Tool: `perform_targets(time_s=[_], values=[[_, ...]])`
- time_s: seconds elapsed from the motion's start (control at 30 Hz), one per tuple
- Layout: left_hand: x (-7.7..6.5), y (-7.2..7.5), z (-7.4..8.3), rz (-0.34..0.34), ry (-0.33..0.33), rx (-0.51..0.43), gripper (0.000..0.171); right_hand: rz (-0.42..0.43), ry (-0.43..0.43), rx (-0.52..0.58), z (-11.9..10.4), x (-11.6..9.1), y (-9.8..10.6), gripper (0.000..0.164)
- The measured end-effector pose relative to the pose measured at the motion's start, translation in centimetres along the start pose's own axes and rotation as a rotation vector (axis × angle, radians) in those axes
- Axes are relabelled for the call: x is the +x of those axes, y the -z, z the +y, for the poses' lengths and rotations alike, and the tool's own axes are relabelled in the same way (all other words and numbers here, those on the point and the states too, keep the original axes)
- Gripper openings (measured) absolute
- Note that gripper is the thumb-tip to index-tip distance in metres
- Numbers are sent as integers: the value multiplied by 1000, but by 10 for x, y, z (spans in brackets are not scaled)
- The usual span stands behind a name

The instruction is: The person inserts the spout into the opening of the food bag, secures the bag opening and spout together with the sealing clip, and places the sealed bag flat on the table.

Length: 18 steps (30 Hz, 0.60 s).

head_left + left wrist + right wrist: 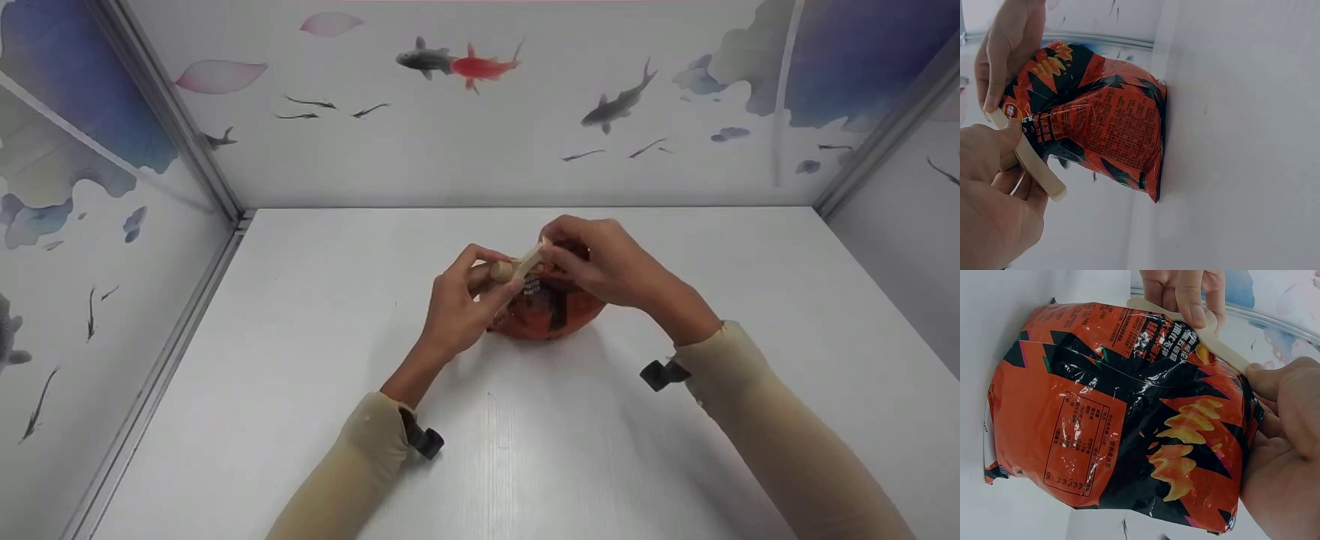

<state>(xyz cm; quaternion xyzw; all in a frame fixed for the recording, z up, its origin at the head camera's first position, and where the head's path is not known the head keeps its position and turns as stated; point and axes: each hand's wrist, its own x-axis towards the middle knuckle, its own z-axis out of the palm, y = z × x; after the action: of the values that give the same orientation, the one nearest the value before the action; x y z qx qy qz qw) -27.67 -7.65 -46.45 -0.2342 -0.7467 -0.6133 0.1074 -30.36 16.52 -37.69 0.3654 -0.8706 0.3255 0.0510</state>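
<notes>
An orange and black chip bag (551,315) stands on the table, its printed panels and pictured chips facing the wrist cameras. Across its gathered top lies a cream bag clip (1041,169), long and narrow. My left hand (456,304) grips the clip, thumb on the near side and fingers curled behind. At the clip's other end, my right hand (615,262) pinches the tip with thumb and forefinger. In the right wrist view the other fingers of that right hand (1292,410) pass behind the bag's upper edge and are partly hidden.
White table (315,360) surrounds the bag. Panels printed with fish and petals, such as the back wall (525,150), close in the far side and both flanks. A metal frame rail (169,112) runs up the left corner. Small black cameras (429,442) sit on both sleeves.
</notes>
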Motion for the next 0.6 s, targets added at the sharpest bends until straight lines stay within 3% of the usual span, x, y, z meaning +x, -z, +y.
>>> perform_targets(time_s=[0.33, 0.6], values=[[3, 0, -3, 3, 22, 24, 35, 7, -37, -48, -9, 1, 3, 17], [3, 0, -4, 2, 55, 45, 38, 39, -51, -231, -9, -11, 15, 35]])
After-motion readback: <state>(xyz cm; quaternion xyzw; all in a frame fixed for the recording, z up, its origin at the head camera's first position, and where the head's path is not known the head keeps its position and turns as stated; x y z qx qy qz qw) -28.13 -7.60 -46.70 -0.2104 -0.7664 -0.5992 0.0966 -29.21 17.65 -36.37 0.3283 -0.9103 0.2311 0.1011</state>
